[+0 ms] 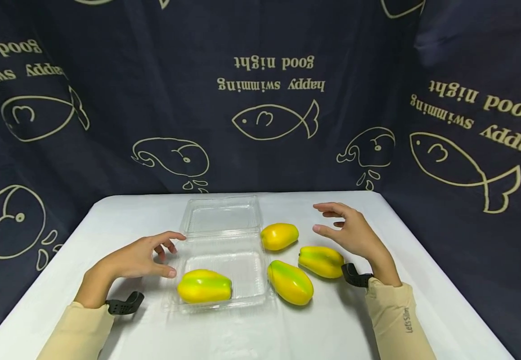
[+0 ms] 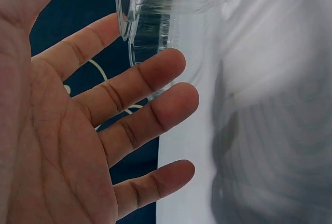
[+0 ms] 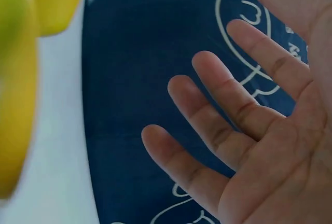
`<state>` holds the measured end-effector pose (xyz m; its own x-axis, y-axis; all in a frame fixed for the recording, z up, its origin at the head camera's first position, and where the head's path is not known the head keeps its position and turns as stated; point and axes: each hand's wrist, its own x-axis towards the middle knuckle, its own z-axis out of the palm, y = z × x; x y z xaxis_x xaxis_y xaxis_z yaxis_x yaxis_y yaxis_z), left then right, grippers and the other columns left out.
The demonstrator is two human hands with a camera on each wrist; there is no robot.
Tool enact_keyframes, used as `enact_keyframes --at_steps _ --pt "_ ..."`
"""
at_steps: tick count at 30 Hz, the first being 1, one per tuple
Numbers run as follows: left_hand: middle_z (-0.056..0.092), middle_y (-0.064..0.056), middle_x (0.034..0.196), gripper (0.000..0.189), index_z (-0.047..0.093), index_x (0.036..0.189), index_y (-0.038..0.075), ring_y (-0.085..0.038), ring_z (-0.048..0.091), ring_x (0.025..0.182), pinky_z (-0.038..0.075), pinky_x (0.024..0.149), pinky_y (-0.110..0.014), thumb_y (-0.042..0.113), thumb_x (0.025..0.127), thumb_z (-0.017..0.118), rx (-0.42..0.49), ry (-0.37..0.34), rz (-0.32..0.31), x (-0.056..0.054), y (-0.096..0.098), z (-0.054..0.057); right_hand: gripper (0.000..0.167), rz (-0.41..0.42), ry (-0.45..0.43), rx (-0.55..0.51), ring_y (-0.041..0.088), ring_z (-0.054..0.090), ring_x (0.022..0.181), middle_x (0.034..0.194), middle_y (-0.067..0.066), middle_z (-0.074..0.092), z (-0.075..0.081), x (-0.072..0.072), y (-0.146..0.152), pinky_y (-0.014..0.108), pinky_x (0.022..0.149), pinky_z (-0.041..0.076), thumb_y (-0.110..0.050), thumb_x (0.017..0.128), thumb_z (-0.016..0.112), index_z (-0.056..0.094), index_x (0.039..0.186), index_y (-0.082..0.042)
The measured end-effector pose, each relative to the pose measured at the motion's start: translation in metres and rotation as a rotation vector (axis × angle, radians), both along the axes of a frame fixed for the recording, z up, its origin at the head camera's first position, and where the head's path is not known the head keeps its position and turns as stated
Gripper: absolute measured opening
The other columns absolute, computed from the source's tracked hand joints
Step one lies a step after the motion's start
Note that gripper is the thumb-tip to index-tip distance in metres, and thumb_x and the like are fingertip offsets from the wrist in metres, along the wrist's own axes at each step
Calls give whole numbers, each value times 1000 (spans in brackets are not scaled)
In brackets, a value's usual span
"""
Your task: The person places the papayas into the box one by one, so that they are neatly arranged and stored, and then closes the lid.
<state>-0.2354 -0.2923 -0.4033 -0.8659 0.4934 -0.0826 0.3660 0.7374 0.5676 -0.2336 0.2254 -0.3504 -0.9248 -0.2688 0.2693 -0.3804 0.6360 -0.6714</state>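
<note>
A clear plastic clamshell box (image 1: 224, 245) lies unfolded on the table, its lid (image 1: 222, 216) at the far side. One yellow-green papaya (image 1: 204, 286) sits in the near left of its base. My left hand (image 1: 136, 257) hovers at the box's left edge, fingers relaxed and holding nothing; in the left wrist view the fingers (image 2: 166, 111) spread close to the box wall (image 2: 150, 22). On the right side, my right hand (image 1: 348, 230) is raised with loose fingers and nothing in it. Below and left of it lie a papaya (image 1: 321, 262), another papaya (image 1: 290, 283) and a third papaya (image 1: 280, 236).
The white-covered table (image 1: 332, 325) ends at a dark blue curtain (image 1: 260, 165) printed with fish and lettering, which hangs behind and along both sides. Two of the loose papayas lie right beside the box's right edge.
</note>
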Motion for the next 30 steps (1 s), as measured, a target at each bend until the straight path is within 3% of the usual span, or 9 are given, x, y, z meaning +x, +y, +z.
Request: enact_keyframes --at_steps 6,12,24,30 --pt "64 -6 120 81 46 145 26 -22 63 95 48 73 -29 48 77 84 1 10 -14 1 -4 0 58 32 -16 23 28 59 125 138 1 61 -17 5 3 53 99 50 -41 85 80 60 136 -23" --pt "64 -6 120 81 46 145 27 -22 63 95 48 73 -29 49 77 84 5 19 -22 0 -2 0 63 94 -21 46 31 58 127 139 0 59 -24 7 15 54 99 50 -40 82 82 60 137 -20" --pt "65 -6 120 79 45 143 33 -22 64 95 48 72 -28 48 77 84 3 18 -16 1 0 -1 67 231 -106 9 35 56 128 139 6 59 -41 -3 31 58 101 46 -35 78 86 59 137 -22" --pt "64 -6 121 80 45 145 31 -22 64 95 48 72 -28 46 77 85 1 15 -15 0 0 -1 67 262 -182 11 34 54 130 140 1 58 -49 -9 31 58 104 45 -34 76 88 59 137 -26"
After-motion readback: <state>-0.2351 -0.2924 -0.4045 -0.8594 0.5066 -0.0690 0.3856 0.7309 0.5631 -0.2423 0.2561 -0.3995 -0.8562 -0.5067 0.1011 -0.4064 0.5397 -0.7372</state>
